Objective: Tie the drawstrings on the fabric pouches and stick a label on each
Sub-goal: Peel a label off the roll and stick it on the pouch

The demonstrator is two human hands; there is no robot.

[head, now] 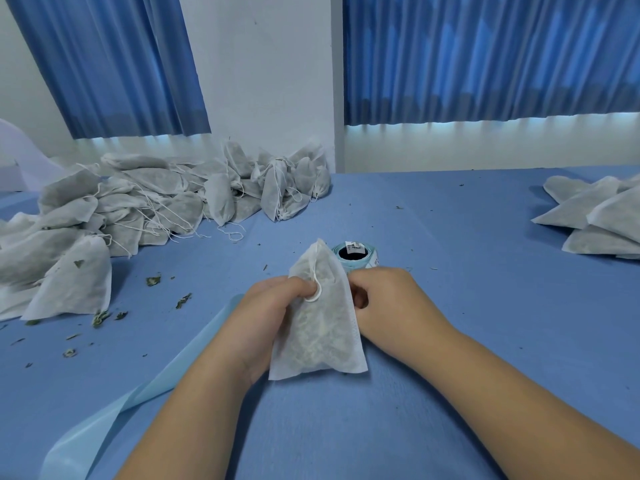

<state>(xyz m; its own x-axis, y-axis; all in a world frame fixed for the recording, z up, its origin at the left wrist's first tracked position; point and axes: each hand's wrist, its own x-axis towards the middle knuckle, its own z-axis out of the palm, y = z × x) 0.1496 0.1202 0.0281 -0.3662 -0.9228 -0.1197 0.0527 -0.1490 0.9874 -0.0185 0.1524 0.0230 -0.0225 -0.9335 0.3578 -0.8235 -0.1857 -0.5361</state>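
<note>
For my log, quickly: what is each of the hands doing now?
Left hand: grips the pouch and its drawstring.
Right hand: pinches the pouch's right edge.

A white wall [263,81] stands between the left curtain [104,64] and the right curtain [485,57], both blue, pale light glowing under their hems. The table [467,289] is covered in blue. A whitish shape [20,157] far left may be a chair.

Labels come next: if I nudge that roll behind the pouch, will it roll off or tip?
Probably neither: the label roll lies flat, core hole up, so it should slide on the table. It looks small and likely light, so a slight push may shift it. The pale backing strip may drag along, if still attached.
</note>
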